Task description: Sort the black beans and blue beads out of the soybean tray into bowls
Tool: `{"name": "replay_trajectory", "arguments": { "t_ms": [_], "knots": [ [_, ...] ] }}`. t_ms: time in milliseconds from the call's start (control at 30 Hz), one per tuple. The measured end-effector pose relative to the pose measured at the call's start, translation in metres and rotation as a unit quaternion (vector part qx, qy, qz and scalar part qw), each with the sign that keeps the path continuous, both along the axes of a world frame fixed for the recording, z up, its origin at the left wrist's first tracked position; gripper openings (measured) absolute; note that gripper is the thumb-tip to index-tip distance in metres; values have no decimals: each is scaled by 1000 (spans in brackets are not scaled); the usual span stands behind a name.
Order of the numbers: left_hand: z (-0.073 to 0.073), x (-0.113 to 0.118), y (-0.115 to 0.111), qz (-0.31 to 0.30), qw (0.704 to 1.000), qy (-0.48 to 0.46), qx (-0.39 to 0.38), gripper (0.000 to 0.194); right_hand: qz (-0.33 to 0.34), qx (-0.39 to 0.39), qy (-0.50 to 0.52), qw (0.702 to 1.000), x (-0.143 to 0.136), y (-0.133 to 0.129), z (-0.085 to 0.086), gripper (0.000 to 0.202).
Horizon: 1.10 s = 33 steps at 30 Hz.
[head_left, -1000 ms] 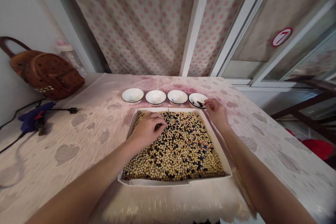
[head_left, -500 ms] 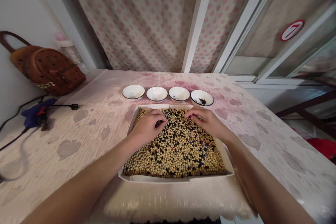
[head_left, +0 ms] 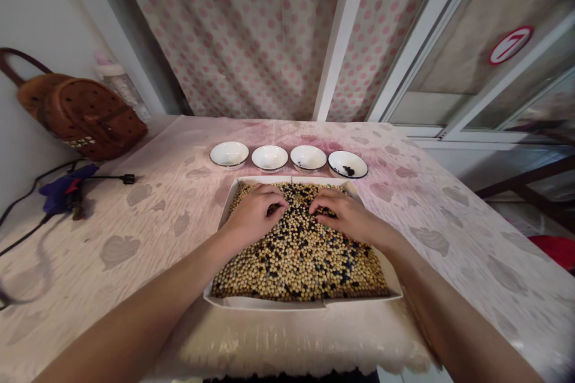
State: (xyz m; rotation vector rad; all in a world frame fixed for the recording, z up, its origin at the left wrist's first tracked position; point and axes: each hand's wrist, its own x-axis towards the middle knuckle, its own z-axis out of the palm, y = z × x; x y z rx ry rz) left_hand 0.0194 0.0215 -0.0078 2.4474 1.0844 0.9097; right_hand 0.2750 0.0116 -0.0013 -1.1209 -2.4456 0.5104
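A white shallow box (head_left: 305, 305) on the table is filled with tan beads (head_left: 287, 263), mixed with black, blue and a few coloured ones. My left hand (head_left: 259, 212) rests over the upper left of the beads, its fingers curled, thumb near the index finger; anything between them is too small to see. Over the upper right, my right hand (head_left: 341, 213) touches the beads with thumb and fingers bent and apart. Behind the box stand several white bowls in a row; the rightmost bowl (head_left: 347, 164) contains small black pieces.
On the left of the patterned tablecloth (head_left: 157, 239) lie a blue glue gun (head_left: 63, 190) with cables, a brown backpack (head_left: 90, 114) and a bottle (head_left: 120, 85). A curtain and window frame rise behind the table.
My right hand has moved slightly left and down into the beads, and its fingers have spread apart. My left hand has stayed nearly in place. The view has shifted slightly.
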Motion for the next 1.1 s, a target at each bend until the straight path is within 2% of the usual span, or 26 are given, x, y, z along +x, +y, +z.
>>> {"name": "replay_trajectory", "arguments": {
  "t_ms": [333, 600, 733, 833, 933, 1000, 1100],
  "knots": [
    [1, 1, -1, -1, 1000, 7, 0, 14, -20, -4, 23, 1000, -4, 0, 1, 13],
    [2, 1, -1, -1, 1000, 1, -5, 16, -59, -16, 54, 997, -1, 4, 0, 11],
    [1, 1, -1, -1, 1000, -5, -7, 16, -142, 25, 110, 983, 9, 10, -1, 20],
    [1, 0, -1, -5, 1000, -6, -6, 16, -253, 107, 136, 952, 29, 22, -8, 27],
    [1, 0, -1, -3, 1000, -3, -6, 16, -333, 160, 143, 918, 53, 38, -18, 22],
    [2, 0, -2, -1, 1000, -1, -4, 16, -361, 165, 147, 906, 65, 47, -25, 20],
    [2, 0, -2, 0, 1000, 0, -4, 15, -363, 160, 136, 908, 73, 54, -32, 20]
  ]
}}
